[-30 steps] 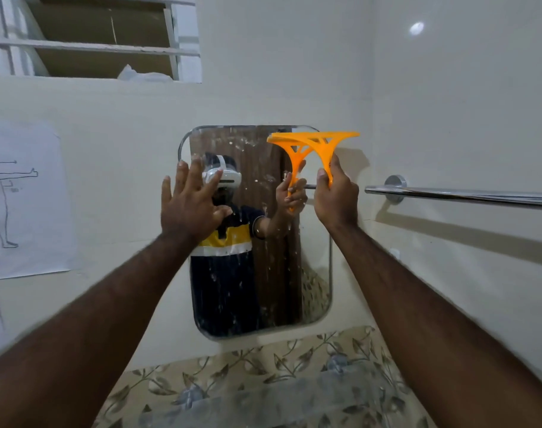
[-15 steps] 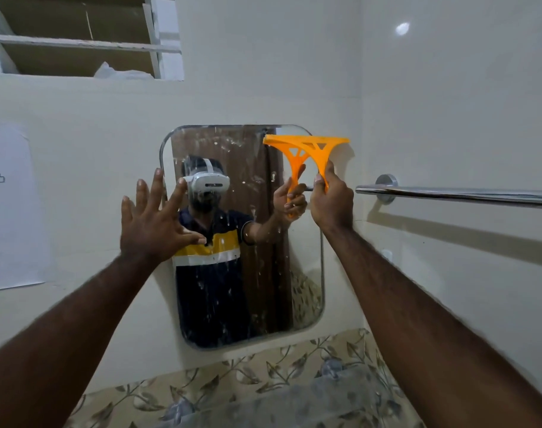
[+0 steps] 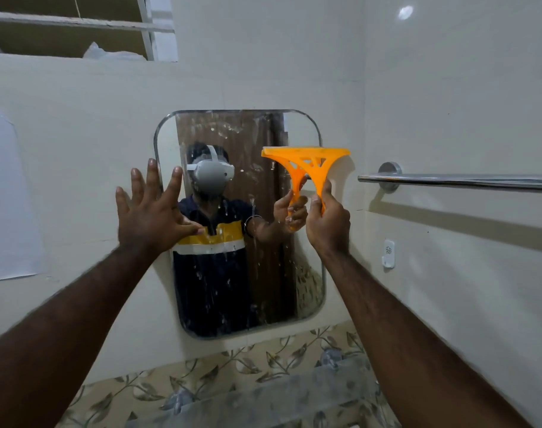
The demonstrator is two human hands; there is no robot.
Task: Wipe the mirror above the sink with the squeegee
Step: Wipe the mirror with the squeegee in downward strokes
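Mirror [image 3: 238, 273]: rounded rectangular pane fixed to the cream wall, centre of the frame, above a leaf-patterned tiled band; water droplets and streaks across most of the glass, heaviest along the top and down the middle. Squeegee [image 3: 306, 162]: orange plastic, wide blade edge uppermost, held at the right-centre of the frame over the mirror's right edge, about a third of the way down the pane. Right hand [image 3: 326, 225]: grip clenched round the squeegee's forked handle from below. Left hand [image 3: 152, 214]: grasping nothing, fingers spread, palm flat against the mirror's left edge and the wall beside it, apparently bracing. Towel rail [image 3: 454, 180]: chrome bar, right of the frame, just beside the blade's right end. Step in hand, as judged: one downward stroke along the right-hand strip. Handling advice: keep the blade level and pressed evenly to the glass, draw straight down to the bottom edge without lifting, overlap the next strip leftwards, and shift the left hand off the glass before the blade reaches it; whether the blade now touches the glass cannot be told. Change against the earlier frames: the squeegee sits lower, having come down from the mirror's top right corner; the left hand has moved from the glass toward the left edge.
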